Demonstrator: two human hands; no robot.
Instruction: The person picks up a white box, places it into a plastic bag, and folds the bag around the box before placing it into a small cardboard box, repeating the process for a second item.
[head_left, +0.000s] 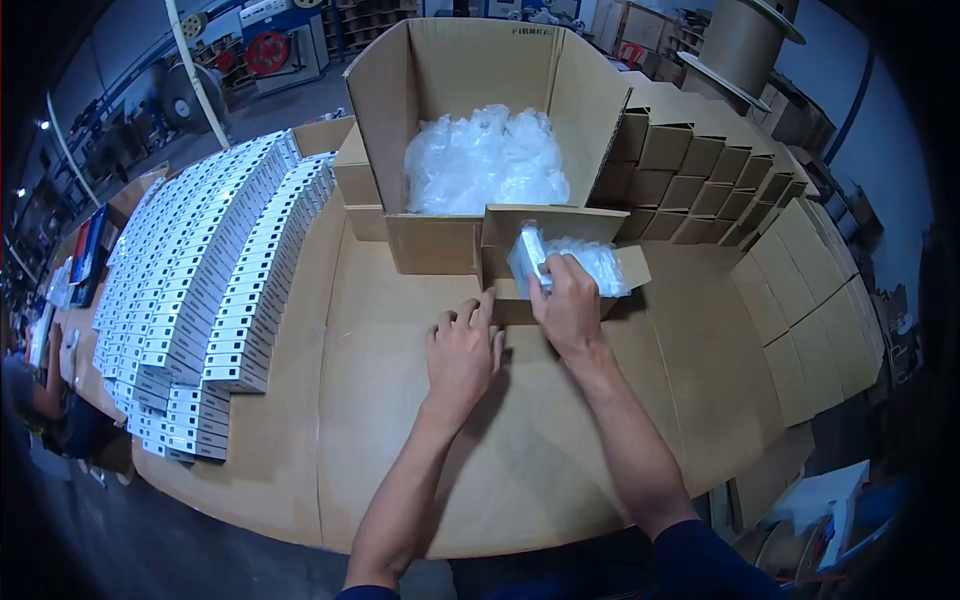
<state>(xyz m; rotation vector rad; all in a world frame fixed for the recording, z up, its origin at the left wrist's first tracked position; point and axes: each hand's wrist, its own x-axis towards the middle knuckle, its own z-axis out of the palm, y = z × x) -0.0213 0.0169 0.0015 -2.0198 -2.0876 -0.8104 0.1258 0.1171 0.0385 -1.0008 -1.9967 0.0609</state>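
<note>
A small open cardboard box stands on the cardboard-covered table with its flaps up. Inside it lies clear bubble wrap. My right hand reaches over its front edge, thumb and fingers closed on a clear plastic-wrapped packet at the box's left side. By the front left corner is my left hand, fingers apart and index fingertip right at the box's edge. That hand holds nothing.
Behind the small box, a large open carton holds a heap of clear bubble-wrap packets. White labelled boxes are stacked at left, brown boxes at back right. More cartons line the right edge. A person is at far left.
</note>
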